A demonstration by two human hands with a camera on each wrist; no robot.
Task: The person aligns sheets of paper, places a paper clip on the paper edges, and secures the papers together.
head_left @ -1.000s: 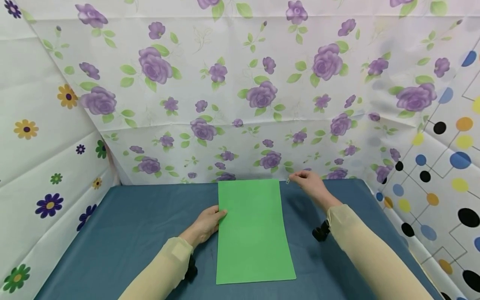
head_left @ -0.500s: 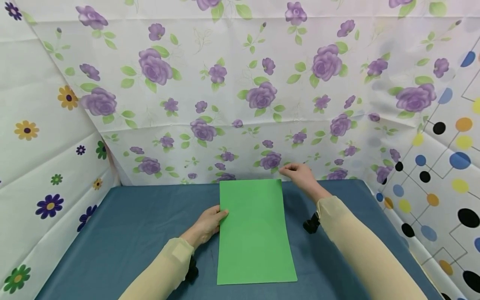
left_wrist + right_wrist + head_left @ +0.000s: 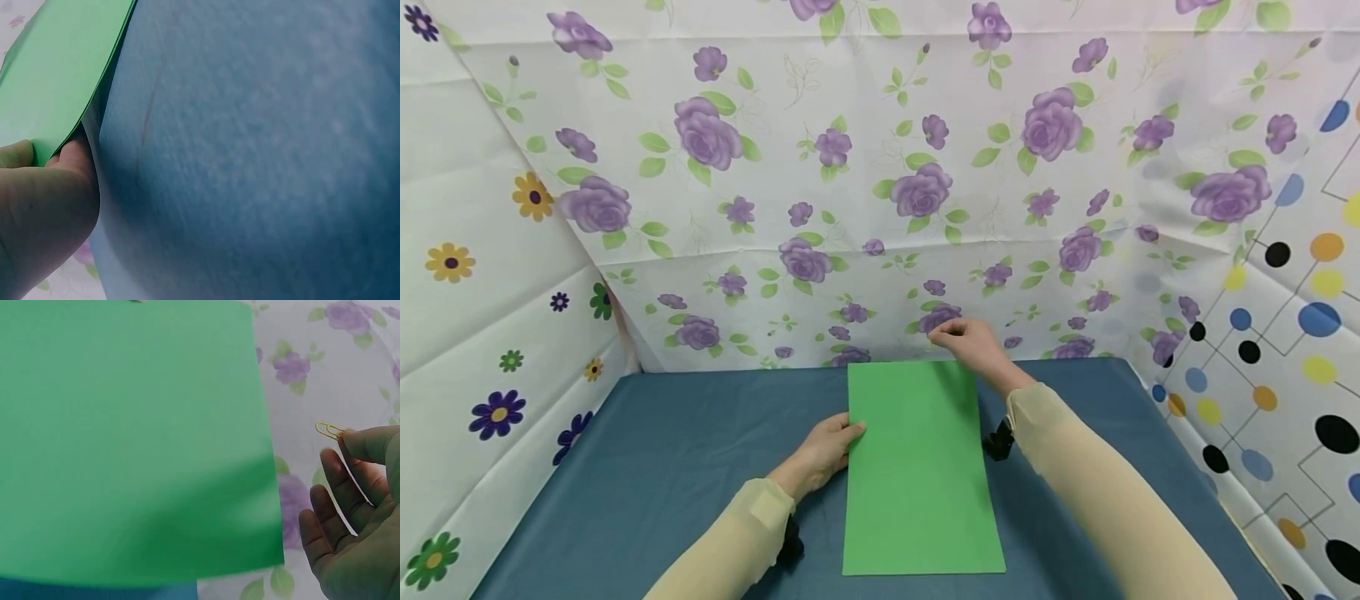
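Note:
Green paper [image 3: 921, 475] lies lengthwise before me, its far edge near the floral backdrop. My left hand [image 3: 818, 450] pinches its left edge, thumb on top and fingers underneath. The left wrist view shows the paper's edge [image 3: 94, 100] as more than one layer, lifted off the blue surface. Just beyond the far edge, my right hand [image 3: 973, 346] hovers, partly covering the far right corner in the head view. Seen from the right wrist, a yellow paper clip [image 3: 328, 430] is pinched between its thumb and forefinger, apart from the paper; the other fingers are loosely bent.
A blue cloth-covered table [image 3: 700, 467] extends on both sides of the paper. Behind it hangs a backdrop [image 3: 865, 167] with purple flowers. Patterned sheets also close in the left side [image 3: 475, 333] and the right side [image 3: 1285, 375].
My right hand has moved left and slightly up, bringing the paper clip from right of the paper to beyond its far edge. The left hand and paper have shifted slightly right.

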